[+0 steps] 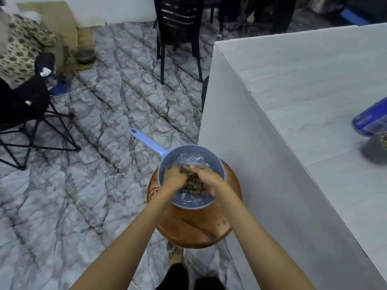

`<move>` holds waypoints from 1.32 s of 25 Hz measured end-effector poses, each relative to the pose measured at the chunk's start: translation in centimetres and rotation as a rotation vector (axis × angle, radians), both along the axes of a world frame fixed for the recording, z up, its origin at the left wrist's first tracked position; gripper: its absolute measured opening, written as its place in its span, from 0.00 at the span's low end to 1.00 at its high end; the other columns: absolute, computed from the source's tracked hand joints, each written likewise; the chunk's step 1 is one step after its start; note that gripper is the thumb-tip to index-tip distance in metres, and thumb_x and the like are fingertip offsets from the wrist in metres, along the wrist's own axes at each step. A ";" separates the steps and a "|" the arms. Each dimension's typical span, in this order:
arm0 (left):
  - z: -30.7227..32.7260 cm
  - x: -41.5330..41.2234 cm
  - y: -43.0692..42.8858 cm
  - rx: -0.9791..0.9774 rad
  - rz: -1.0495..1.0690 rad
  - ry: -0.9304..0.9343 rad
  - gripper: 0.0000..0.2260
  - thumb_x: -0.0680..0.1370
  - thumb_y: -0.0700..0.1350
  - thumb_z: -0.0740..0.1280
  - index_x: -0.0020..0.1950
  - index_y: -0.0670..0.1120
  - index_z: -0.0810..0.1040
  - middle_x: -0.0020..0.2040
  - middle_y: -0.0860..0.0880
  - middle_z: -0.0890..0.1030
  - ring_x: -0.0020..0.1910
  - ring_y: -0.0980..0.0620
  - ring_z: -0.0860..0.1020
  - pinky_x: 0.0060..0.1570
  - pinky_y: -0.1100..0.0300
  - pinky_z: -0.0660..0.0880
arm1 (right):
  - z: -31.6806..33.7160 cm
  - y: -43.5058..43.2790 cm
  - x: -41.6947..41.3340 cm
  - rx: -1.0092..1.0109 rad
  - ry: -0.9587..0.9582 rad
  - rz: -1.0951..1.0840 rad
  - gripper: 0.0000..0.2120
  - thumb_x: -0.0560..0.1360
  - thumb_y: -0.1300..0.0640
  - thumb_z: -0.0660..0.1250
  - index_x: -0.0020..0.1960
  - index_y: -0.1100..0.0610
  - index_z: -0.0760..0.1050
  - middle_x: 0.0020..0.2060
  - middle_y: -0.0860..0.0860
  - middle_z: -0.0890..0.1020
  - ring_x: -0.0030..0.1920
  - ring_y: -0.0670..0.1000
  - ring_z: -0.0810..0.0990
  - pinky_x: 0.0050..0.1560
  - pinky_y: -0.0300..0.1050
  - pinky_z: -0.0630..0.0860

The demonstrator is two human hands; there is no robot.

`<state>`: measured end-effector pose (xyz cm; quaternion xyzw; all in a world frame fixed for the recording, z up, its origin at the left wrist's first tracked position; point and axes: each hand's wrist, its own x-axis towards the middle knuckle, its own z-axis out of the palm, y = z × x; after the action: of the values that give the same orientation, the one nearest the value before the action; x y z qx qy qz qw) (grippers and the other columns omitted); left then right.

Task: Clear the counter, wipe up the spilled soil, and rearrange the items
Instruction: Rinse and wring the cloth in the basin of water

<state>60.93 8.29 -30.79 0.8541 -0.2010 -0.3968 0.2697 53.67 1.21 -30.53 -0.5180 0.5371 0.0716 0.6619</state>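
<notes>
- Both hands are down in the blue scoop (191, 176), which sits on a round wooden stool (194, 225) just beside the white counter (314, 105).
- Left hand (174, 178) and right hand (206, 177) are each closed around one brown, sodden cloth (193, 183) — squeezing it in the water, by my reading.
- Cloth looks soft and limp, heavy with water and soil; it will likely drip and slip, so a bunched grip across its middle with both hands suits it best.
- Scoop is light plastic with a long handle (146, 142) pointing away to the left; with water inside it could tip or slosh if pressed off-centre on the stool.
- Some drops and specks already lie on the stool top.
- On the counter's far right edge a blue container (370, 120) shows, blurred — its contents I cannot tell.
</notes>
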 end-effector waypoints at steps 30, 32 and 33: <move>-1.5 0.7 -0.7 -0.051 0.252 0.247 0.09 0.76 0.47 0.64 0.36 0.49 0.70 0.46 0.43 0.75 0.44 0.47 0.73 0.39 0.55 0.73 | -0.9 -3.3 -0.3 -0.019 -0.119 0.218 0.13 0.71 0.59 0.71 0.54 0.57 0.75 0.50 0.55 0.79 0.49 0.49 0.77 0.44 0.35 0.72; -1.7 0.8 -0.6 -0.071 0.272 0.263 0.09 0.74 0.42 0.67 0.37 0.50 0.68 0.47 0.44 0.75 0.46 0.47 0.73 0.36 0.57 0.70 | -0.8 -3.2 -0.1 -0.150 -0.041 0.261 0.16 0.72 0.62 0.69 0.59 0.59 0.74 0.54 0.57 0.79 0.53 0.52 0.76 0.43 0.37 0.71; -1.7 0.9 -0.6 -0.067 0.259 0.265 0.10 0.74 0.40 0.67 0.38 0.50 0.67 0.48 0.43 0.75 0.46 0.46 0.73 0.37 0.57 0.70 | -1.0 -3.2 0.0 -0.291 0.014 0.299 0.16 0.74 0.63 0.66 0.61 0.60 0.72 0.56 0.58 0.78 0.54 0.54 0.76 0.44 0.39 0.70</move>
<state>61.82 7.70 -32.52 0.8035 -0.0650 -0.4609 0.3712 53.63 -1.97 -31.56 -0.6814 0.4636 0.0943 0.5584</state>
